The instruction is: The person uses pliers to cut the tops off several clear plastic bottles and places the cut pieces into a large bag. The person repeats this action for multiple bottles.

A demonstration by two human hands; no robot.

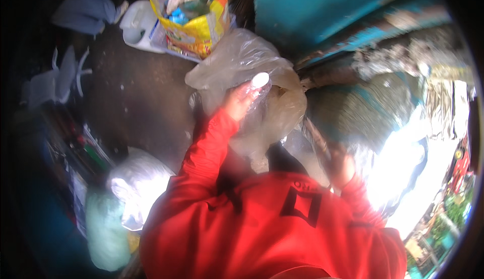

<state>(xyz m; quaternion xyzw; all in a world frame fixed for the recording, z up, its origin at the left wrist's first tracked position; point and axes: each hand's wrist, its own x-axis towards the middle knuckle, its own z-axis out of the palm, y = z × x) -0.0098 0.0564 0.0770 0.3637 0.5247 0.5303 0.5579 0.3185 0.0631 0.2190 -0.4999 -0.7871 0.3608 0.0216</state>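
My left hand is closed around a clear plastic object, apparently a bottle, whose bright white round end points away from me. Behind and below it spreads a large translucent plastic bag, crumpled and partly open. My right hand is blurred, lower and to the right, beside a thin brown stick-like thing; whether it grips this cannot be told. Clear plastic lies between that stick and my body.
Beyond the bag stands a yellow printed sack holding mixed plastic waste, next to a cut white plastic jug. A white chair is at the left, stuffed bags at lower left. A full woven sack sits right, below a blue-green panel.
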